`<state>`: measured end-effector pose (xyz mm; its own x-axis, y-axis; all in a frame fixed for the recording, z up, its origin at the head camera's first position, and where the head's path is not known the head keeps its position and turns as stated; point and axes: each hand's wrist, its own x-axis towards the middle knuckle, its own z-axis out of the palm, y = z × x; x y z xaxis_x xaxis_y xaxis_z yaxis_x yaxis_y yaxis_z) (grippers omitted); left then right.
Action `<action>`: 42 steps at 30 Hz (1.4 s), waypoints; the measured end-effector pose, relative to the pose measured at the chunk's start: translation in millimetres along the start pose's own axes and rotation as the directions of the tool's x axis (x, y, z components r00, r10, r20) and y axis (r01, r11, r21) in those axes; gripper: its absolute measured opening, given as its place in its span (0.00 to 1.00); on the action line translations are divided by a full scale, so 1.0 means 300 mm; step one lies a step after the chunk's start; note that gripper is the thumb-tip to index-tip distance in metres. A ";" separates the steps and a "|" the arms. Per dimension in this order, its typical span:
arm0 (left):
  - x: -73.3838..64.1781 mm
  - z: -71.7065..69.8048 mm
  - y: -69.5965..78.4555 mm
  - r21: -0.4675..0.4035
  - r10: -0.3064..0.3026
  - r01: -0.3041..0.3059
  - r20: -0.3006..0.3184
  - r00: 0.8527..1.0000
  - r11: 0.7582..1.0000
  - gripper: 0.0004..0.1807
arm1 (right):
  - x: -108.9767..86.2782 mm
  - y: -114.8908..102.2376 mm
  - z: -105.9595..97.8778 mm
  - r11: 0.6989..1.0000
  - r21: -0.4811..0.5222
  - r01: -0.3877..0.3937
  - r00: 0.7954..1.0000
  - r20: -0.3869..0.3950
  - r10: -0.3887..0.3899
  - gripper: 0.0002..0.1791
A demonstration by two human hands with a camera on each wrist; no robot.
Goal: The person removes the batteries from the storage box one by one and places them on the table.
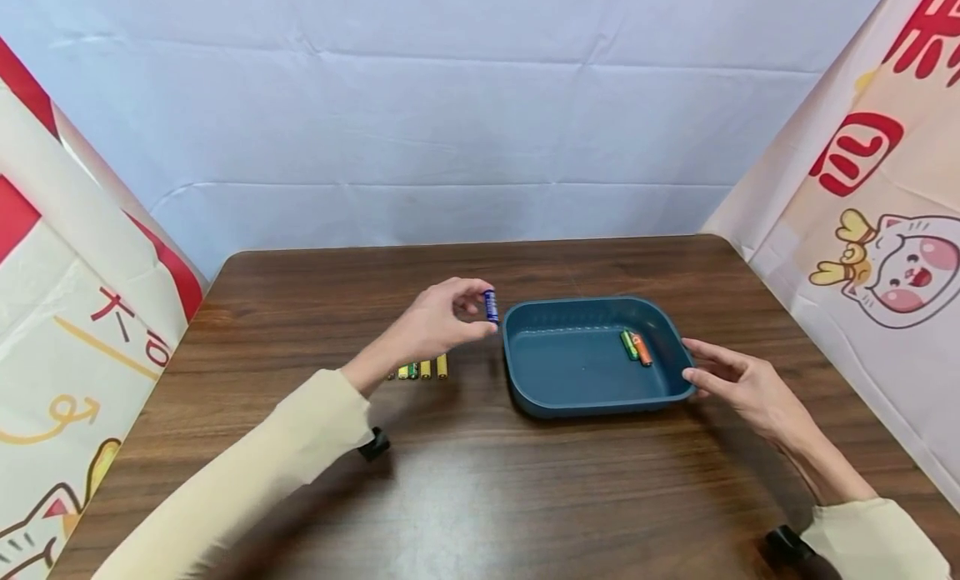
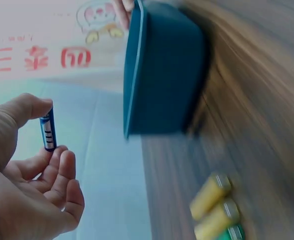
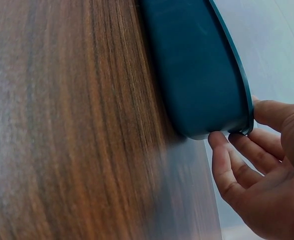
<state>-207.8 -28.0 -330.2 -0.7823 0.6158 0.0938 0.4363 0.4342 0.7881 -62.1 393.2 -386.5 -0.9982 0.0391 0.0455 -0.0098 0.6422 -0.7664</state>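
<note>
Just left of teal tray (image 1: 592, 407): blue battery (image 1: 491, 307), held aloft, ends clamped between thumb and fingertips of left hand (image 1: 442, 317). Probably light, rigid, slippery; mid-barrel hold likely steadier. Right hand (image 1: 750, 392) clasps tray's right end.

Left fingers (image 2: 29, 107) pinch a blue battery (image 1: 491, 307), nearly upright (beside the teal tray (image 1: 573, 373)).

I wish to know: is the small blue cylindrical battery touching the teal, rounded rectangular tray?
Apart. The left wrist view shows this: the blue battery, pinched by the left hand, stands clear of the teal tray, with pale backdrop visible between them.
</note>
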 end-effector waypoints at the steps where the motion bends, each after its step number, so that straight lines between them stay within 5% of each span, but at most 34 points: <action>1: -0.017 -0.019 -0.018 -0.001 -0.008 0.008 -0.008 1.000 1.000 0.29 | 0.000 -0.001 -0.001 1.000 -0.004 -0.003 1.000 0.000 0.003 0.32; 13: -0.184 -0.167 -0.248 0.014 -0.078 0.078 -0.020 0.997 0.997 0.27 | -0.003 0.004 -0.004 0.999 -0.033 -0.027 1.000 0.006 0.027 0.33; 22: -0.267 -0.202 -0.396 0.087 -0.130 0.128 0.020 0.991 0.988 0.28 | -0.004 0.010 -0.004 1.000 -0.014 -0.012 1.000 0.012 0.013 0.32; 33: -0.272 -0.175 -0.434 0.246 -0.112 0.100 0.039 0.993 0.964 0.25 | -0.006 0.013 -0.002 1.000 0.003 -0.027 1.000 0.011 0.027 0.33; 42: -0.270 -0.173 -0.453 0.296 -0.130 0.115 0.032 0.991 0.948 0.25 | -0.005 0.011 0.001 1.000 0.010 -0.025 1.000 0.008 0.024 0.33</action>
<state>-226.6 -171.0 -413.4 -0.8180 0.5746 -0.0286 0.4552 0.6769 0.5784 -60.7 395.1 -389.2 -0.9986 0.0487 0.0216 0.0141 0.6334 -0.7737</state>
